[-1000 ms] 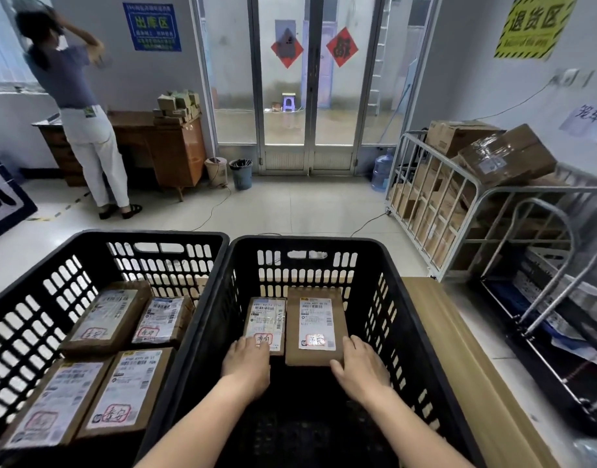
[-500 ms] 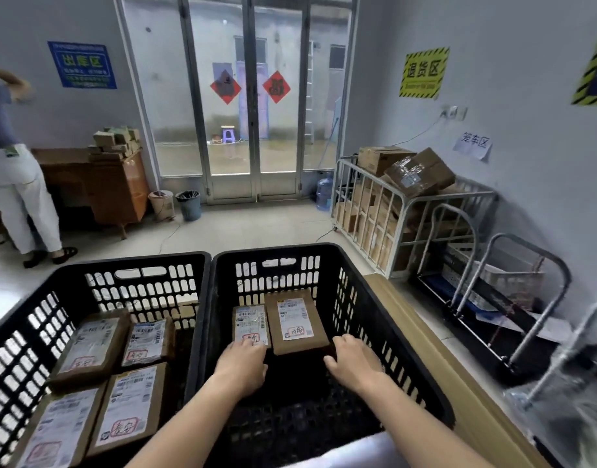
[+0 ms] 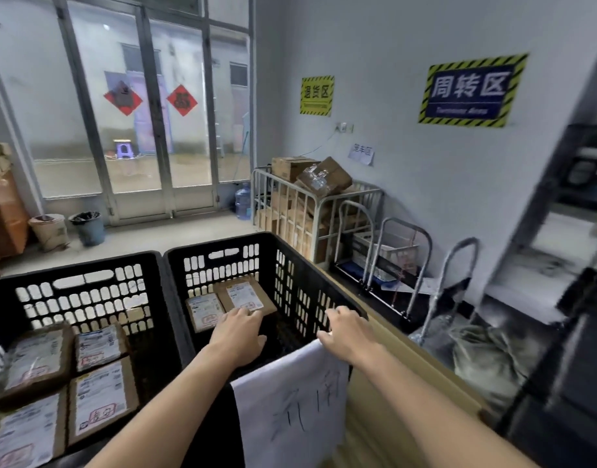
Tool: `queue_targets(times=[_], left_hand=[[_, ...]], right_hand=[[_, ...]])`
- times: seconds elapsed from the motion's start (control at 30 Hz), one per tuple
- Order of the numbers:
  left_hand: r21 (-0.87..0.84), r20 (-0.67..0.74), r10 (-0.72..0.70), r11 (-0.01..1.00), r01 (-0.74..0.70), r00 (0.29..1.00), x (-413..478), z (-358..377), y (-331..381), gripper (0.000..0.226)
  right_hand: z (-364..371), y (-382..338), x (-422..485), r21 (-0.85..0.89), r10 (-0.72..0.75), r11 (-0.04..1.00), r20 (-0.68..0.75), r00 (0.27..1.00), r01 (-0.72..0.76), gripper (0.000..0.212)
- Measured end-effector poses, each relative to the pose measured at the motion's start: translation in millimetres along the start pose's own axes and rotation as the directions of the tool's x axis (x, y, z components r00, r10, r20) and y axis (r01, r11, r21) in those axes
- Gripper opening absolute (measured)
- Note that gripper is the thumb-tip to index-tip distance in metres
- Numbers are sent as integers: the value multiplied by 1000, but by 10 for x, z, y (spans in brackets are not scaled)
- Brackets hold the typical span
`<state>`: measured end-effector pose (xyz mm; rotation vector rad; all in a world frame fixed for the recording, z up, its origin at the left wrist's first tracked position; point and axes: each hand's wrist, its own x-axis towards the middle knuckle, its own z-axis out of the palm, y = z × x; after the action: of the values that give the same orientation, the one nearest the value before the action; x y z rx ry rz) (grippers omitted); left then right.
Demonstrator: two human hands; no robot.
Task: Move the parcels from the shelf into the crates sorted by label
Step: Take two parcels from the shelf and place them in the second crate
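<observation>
Right crate, black plastic with slotted walls, taken as the reference. Two brown parcels lay flat on its floor against the far wall: a smaller parcel on the left, a larger parcel just beside it on the right, both label-up with a red stamp at the near end.

Left hand was inside the crate, palm down, fingers loosely spread, empty; fingertips reached the near edges of the two parcels, though actual contact could not be judged. Right hand was over the crate's near right corner, fingers curled downward at the rim; whether it gripped the rim or the paper sheet could not be told. It held no parcel.

A white paper sheet with handwritten characters hung over the crate's near wall, directly below the right hand.

Left crate stood touching the right crate's left side and held four labelled parcels flat on its floor, well apart from both hands.
</observation>
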<state>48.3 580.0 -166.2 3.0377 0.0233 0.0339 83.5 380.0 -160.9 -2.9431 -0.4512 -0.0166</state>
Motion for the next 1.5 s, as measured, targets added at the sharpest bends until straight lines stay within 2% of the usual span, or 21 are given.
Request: queue_targets(times=[0.1, 0.27, 0.43, 0.6, 0.9, 1.07, 1.17, 1.4, 1.5], left_hand=[[-22, -34, 56, 998, -57, 998, -39, -81, 182, 50], [-39, -23, 128, 991, -128, 992, -92, -188, 612, 49], [-58, -15, 242, 968, -243, 970, -117, -246, 1093, 50], [-74, -43, 378, 922, -381, 925, -126, -359, 1842, 54], [-115, -95, 581, 800, -589, 808, -622, -436, 3370, 47], [-108, -76, 627, 768, -631, 776, -1077, -389, 4163, 53], [-120, -56, 640, 758, -641, 767, -1355, -358, 4656, 48], [-191, -58, 673, 718, -669, 738, -1985, -389, 5725, 47], [-222, -50, 698, 690, -689, 714, -2181, -378, 6136, 50]], right_hand=[[-131, 158, -259, -34, 66, 997, -32, 997, -67, 38], [-354, 513, -641, -81, 193, 977, -64, 979, -198, 44], [-636, 881, -1011, -73, 299, 948, -114, 947, -308, 41], [-1018, 1369, -1601, -63, 438, 889, -166, 883, -453, 44], [-1385, 2323, -2989, 10, 643, 749, -251, 724, -662, 47], [-1485, 2850, -3773, 38, 698, 697, -264, 666, -716, 47], [-1602, 3182, -4233, 51, 718, 675, -272, 640, -736, 47], [-1892, 3816, -5169, 111, 740, 651, -313, 596, -751, 43], [-1969, 3982, -5459, 146, 743, 649, -335, 580, -747, 47]])
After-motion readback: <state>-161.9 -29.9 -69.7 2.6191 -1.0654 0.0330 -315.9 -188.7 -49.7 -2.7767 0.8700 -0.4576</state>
